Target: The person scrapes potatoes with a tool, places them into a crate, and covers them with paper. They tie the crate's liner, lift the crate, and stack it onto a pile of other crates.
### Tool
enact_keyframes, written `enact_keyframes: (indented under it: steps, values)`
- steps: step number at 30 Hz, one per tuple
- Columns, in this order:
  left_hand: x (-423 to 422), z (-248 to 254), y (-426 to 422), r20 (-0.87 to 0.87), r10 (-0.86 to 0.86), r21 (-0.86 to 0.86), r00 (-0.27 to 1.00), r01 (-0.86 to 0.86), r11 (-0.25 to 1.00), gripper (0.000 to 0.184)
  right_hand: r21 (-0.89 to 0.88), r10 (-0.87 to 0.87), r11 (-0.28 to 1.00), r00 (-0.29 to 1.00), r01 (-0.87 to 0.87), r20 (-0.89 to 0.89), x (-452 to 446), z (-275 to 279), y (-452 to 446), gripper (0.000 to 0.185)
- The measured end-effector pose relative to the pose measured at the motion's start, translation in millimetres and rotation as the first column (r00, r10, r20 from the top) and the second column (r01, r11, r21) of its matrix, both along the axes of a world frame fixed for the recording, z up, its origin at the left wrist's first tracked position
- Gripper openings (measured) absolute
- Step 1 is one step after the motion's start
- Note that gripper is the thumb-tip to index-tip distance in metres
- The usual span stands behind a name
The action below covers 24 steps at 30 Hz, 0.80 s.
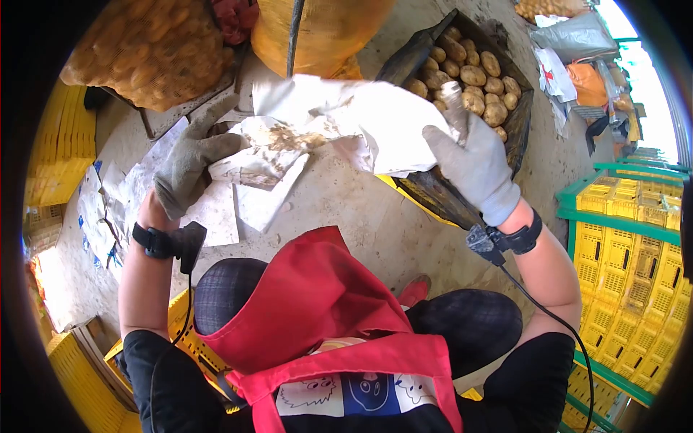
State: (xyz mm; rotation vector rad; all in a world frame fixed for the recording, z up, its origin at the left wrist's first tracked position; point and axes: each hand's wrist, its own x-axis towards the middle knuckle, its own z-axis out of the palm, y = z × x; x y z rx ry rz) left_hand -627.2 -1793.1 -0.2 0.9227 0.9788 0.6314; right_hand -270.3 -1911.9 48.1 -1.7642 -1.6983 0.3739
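Observation:
A crumpled white sheet (390, 130), with brown soil on its middle, is stretched between my two gloved hands; whether it is paper or thin sacking I cannot tell. My left hand (195, 159) is closed on its left end, in a dirty grey glove. At the right end, my right hand (473, 162) pinches the edge between thumb and fingers, its fingertips over the potato container. Behind the sheet, potatoes (473, 76) lie in a container with a dark lining (521, 137). The sheet hides part of the container's near left side.
A mesh sack of potatoes (144, 54) stands at upper left, beside an orange-yellow sack (325, 32). White papers (216, 213) lie on the floor at left. Yellow crates (628, 281) are stacked at right in green frames, and more yellow crates (61, 144) stand at left.

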Motion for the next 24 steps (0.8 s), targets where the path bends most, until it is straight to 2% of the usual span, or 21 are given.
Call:
enact_keyframes:
  steps: [2,3,4,6,8,9,10,12,13,14,15,16,17,19,20,21,22,23,24]
  values:
    - [-21.3,-13.7,12.3,-0.315,-0.090,0.254,0.945,0.176,0.951,0.058,-0.294,-0.168,0.952,0.944,0.081,-0.285,16.2,9.0,5.7,0.031]
    - [-32.7,-33.7,21.8,-0.341,-0.040,0.360,0.939,0.170,0.917,0.051,-0.574,-0.309,0.819,0.863,0.026,-0.401,24.3,29.5,9.8,0.031]
    - [-42.6,-55.0,32.1,-0.468,0.025,0.509,0.884,0.246,0.825,0.043,-0.574,-0.314,0.818,0.862,0.033,-0.399,27.2,24.4,11.6,0.031]
    - [-16.3,-26.7,17.0,-0.418,0.118,0.560,0.901,0.153,0.815,0.035,-0.618,-0.401,0.785,0.785,0.029,-0.473,35.6,3.5,10.6,0.031]
    - [-7.7,-33.8,24.3,-0.394,0.141,0.612,0.908,0.145,0.777,0.033,-0.608,-0.364,0.794,0.810,0.011,-0.460,52.3,-12.5,11.1,0.035]
    - [-3.5,-36.3,28.5,-0.371,0.174,0.663,0.912,0.129,0.738,0.031,-0.567,-0.381,0.824,0.751,0.010,-0.540,62.8,-24.2,13.1,0.040]
    - [-0.8,-35.7,29.8,-0.370,0.173,0.665,0.913,0.129,0.736,0.031,-0.555,-0.390,0.832,0.698,-0.014,-0.601,74.3,-30.3,9.2,0.039]
    - [2.5,-33.5,30.7,-0.190,0.085,0.461,0.978,0.012,0.888,0.027,-0.530,-0.406,0.846,0.576,-0.057,-0.710,87.3,-33.6,3.5,0.043]
    - [3.5,-39.1,31.7,-0.195,0.086,0.463,0.977,0.015,0.886,0.027,-0.322,-0.246,0.946,0.578,-0.030,-0.778,89.1,-47.2,-0.7,0.047]
    - [4.5,-50.9,32.8,-0.177,0.065,0.417,0.982,0.015,0.909,0.029,-0.255,-0.060,0.955,0.744,-0.151,-0.665,96.9,-53.6,-7.6,0.050]
    - [6.3,-54.4,31.6,-0.158,0.044,0.368,0.986,0.017,0.930,0.030,-0.180,0.144,0.947,0.854,-0.265,-0.499,104.3,-59.7,-14.3,0.052]
    - [10.0,-57.2,29.1,-0.164,0.044,0.369,0.986,0.020,0.929,0.030,-0.097,0.321,0.925,0.891,-0.368,-0.322,112.0,-66.2,-21.2,0.055]
    - [21.6,-54.6,24.0,-0.087,0.046,0.299,0.995,-0.018,0.954,0.024,-0.163,0.223,0.933,0.871,-0.321,-0.439,112.8,-71.6,-20.8,0.056]
    - [25.5,-65.3,22.6,0.080,0.036,0.163,0.996,-0.049,0.985,0.015,-0.239,0.211,0.950,0.978,-0.203,0.008,87.6,-43.7,-18.3,0.053]
    - [24.7,-65.1,25.5,0.067,0.053,0.154,0.996,-0.063,0.986,0.015,-0.258,0.196,0.957,0.953,-0.134,0.230,74.8,-29.4,-17.5,0.052]
    - [21.9,-65.6,26.4,0.079,0.047,0.146,0.996,-0.058,0.988,0.013,-0.306,-0.004,0.941,0.900,-0.143,-0.435,61.0,-25.5,-11.1,0.043]
    - [14.8,-69.1,27.6,0.085,0.044,0.127,0.995,-0.054,0.990,0.011,-0.361,-0.260,0.914,0.414,-0.186,-0.872,47.4,-21.4,-6.5,0.035]
    - [1.4,-77.4,37.9,0.074,0.041,0.107,0.996,-0.049,0.993,0.013,-0.425,-0.287,0.889,0.518,-0.169,-0.806,32.3,-11.1,-9.5,0.037]
    - [4.1,-55.0,31.3,0.172,0.079,0.083,0.982,-0.094,0.992,0.018,-0.515,-0.236,0.834,0.715,-0.199,-0.658,44.1,-6.2,-10.4,0.036]
